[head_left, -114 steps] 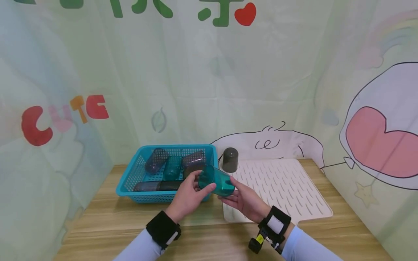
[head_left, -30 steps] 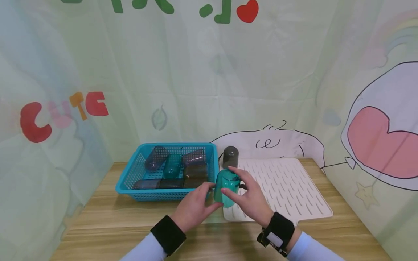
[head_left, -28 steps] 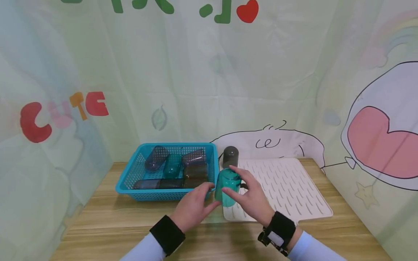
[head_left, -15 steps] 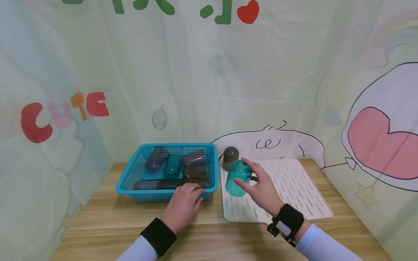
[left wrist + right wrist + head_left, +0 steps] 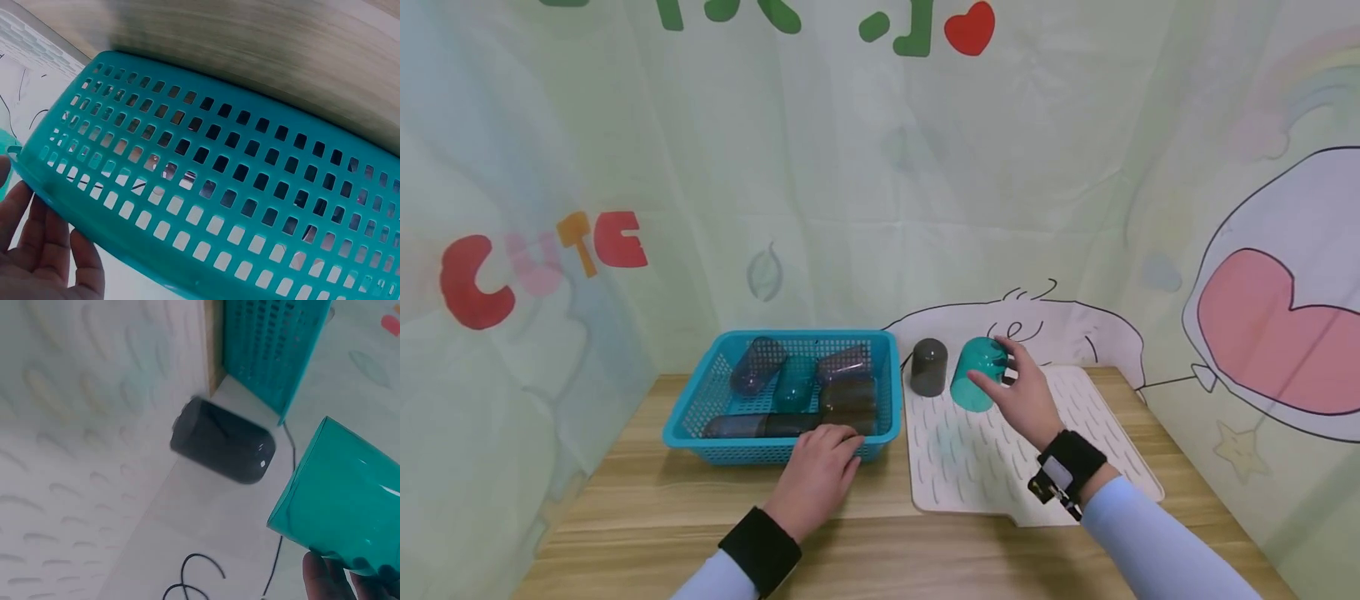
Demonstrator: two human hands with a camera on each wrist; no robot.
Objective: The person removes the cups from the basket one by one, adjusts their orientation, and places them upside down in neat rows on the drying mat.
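Observation:
My right hand (image 5: 1028,402) holds a translucent teal cup (image 5: 977,375) upside down over the white ridged mat (image 5: 958,471), thumb on the near side, fingers round the far side. To the left of it, a smoky grey cup (image 5: 928,368) stands upside down at the mat's back left corner. My left hand (image 5: 816,479) rests at the front rim of the blue basket (image 5: 737,452), near its right corner. In the left wrist view, relaxed fingers (image 5: 53,247) lie along the rim. The right wrist view shows the teal cup (image 5: 344,494) apart from the grey cup (image 5: 222,440).
Inside the basket lie several cups: a purple cup (image 5: 760,367), a teal cup (image 5: 795,383), another purplish cup (image 5: 844,364) and brown or dark ones along the front. A printed cloth (image 5: 820,167) hangs behind and at both sides of the wooden table (image 5: 625,508).
My right hand has carried the teal cup, turned upside down, back and right over the mat, beside the grey cup. My left hand has left the cup and moved to the basket's front rim.

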